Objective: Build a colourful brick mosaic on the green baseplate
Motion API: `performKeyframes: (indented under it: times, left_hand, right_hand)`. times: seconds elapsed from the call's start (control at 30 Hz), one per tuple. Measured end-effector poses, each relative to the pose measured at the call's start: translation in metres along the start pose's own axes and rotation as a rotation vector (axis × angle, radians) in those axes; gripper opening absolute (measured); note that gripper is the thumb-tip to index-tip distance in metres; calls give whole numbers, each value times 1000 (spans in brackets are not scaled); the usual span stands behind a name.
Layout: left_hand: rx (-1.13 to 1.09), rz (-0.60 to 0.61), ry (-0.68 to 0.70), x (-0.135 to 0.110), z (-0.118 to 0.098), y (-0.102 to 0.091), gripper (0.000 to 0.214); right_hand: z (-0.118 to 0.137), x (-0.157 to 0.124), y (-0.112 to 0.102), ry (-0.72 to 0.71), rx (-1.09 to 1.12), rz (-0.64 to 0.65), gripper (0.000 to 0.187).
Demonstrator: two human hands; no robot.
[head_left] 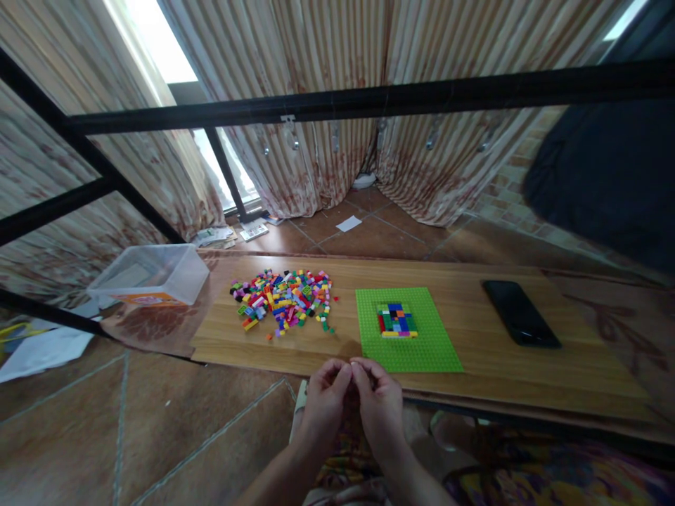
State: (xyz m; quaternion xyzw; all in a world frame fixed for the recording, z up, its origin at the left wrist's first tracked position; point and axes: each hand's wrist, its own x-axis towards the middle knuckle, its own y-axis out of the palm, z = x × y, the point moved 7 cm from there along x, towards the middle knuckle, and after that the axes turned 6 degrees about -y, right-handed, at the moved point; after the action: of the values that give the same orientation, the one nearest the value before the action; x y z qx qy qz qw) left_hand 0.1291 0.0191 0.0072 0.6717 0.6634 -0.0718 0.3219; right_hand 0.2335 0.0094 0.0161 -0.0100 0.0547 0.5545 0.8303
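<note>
Both hands are at the near edge of the low wooden tabletop (527, 365), raised a little above it and pressed together. The left hand (324, 395) and the right hand (380, 402) each have the fingers curled, with thumb and fingertips meeting those of the other hand. Each grip is closed to a fine pinch. Whether a small piece sits inside it cannot be told, because the fingers hide the spot.

Just beyond the hands, slightly right, lies the flat bright-green studded plastic baseplate (416, 351). A small block of blue, green, red and yellow bricks (396, 320) stands near its middle. Left of the plate, apart from it, is the loose scatter of small many-coloured plastic bricks (285, 299).

These bricks are probably very light, hard and stiff, with smooth sides that can slip. A thumb-and-forefinger pinch across two opposite side walls should suit them best. The plate looks thin and light, so it may slide on the wood unless it is steadied on a bare corner.

Far left sits a clear plastic tub (152, 274). To the right lies a black phone (519, 313), well apart from the plate.
</note>
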Motion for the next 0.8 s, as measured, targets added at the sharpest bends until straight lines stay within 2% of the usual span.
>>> performKeyframes:
  times: [0.13,0.23,0.3,0.37,0.5,0.63,0.8]
  left_hand:
    - [-47,-99,45,2,-1,-9,39]
    - [-69,-176,87,13,-14,-23,36]
    - [-33,-219,136,26,-27,-33,34]
    - [114,-300,257,42,-46,-45,31]
    - [206,-384,342,75,-62,-62,18]
    - [266,-439,415,92,-64,-69,17]
    - [281,-427,456,95,-62,-69,25]
  right_hand:
    - [-9,5,-11,77,27,-111,36]
    - [-13,8,-14,129,113,-102,40]
    - [-13,8,-12,138,147,-57,40]
    - [-15,5,-11,153,149,-24,40]
    - [-24,0,-14,173,146,-14,42]
    - [-32,0,-21,179,159,-19,42]
    - [-36,-1,-24,216,174,-18,43]
